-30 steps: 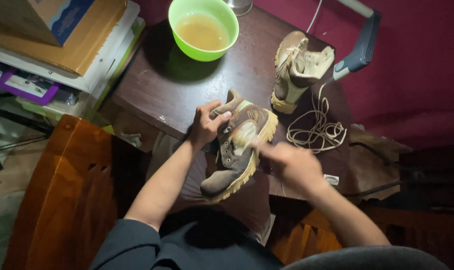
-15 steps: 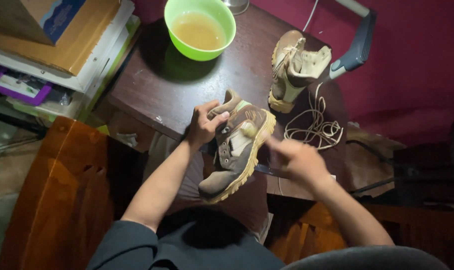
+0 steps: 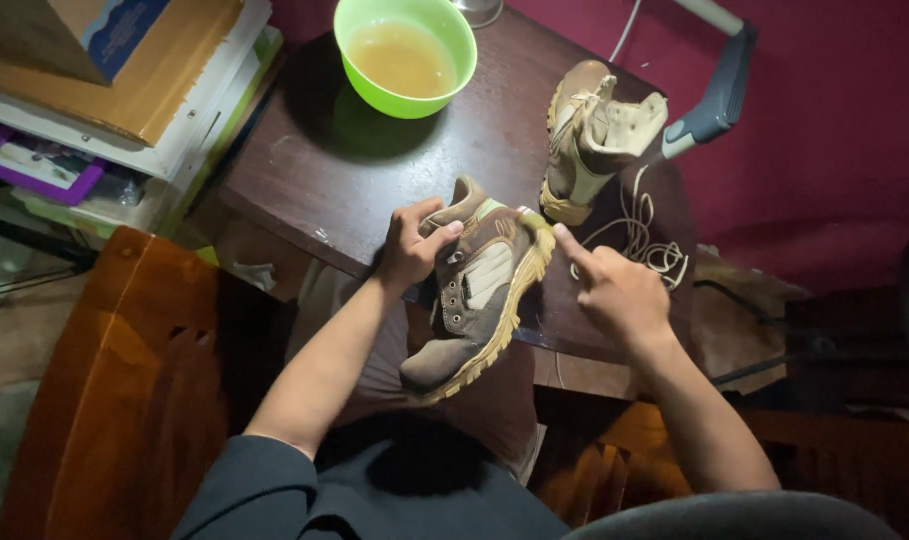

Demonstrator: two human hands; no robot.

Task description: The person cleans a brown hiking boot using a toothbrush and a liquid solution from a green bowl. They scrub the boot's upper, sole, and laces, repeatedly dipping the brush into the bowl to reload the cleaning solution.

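My left hand [image 3: 414, 245] grips the heel collar of a brown shoe with a tan sole [image 3: 474, 295], holding it over my lap at the near edge of the dark wooden table [image 3: 374, 190]. My right hand [image 3: 614, 290] hovers just right of the shoe's heel, forefinger stretched toward the sole and fingers loosely curled, holding nothing that I can see. A second, matching shoe [image 3: 589, 140] stands on the table behind, its tongue pulled out. Loose pale laces [image 3: 639, 240] lie coiled beside it.
A green bowl of yellowish liquid [image 3: 404, 55] sits at the table's far edge. Stacked books and boxes [image 3: 104, 90] fill the left. A wooden chair [image 3: 114, 380] stands at my left. A grey-handled object [image 3: 719, 85] leans at the right, by a dark red wall.
My right hand has come off the shoe and moved right, toward the sole at the heel. The left hand keeps its grip and the shoe has tilted slightly.
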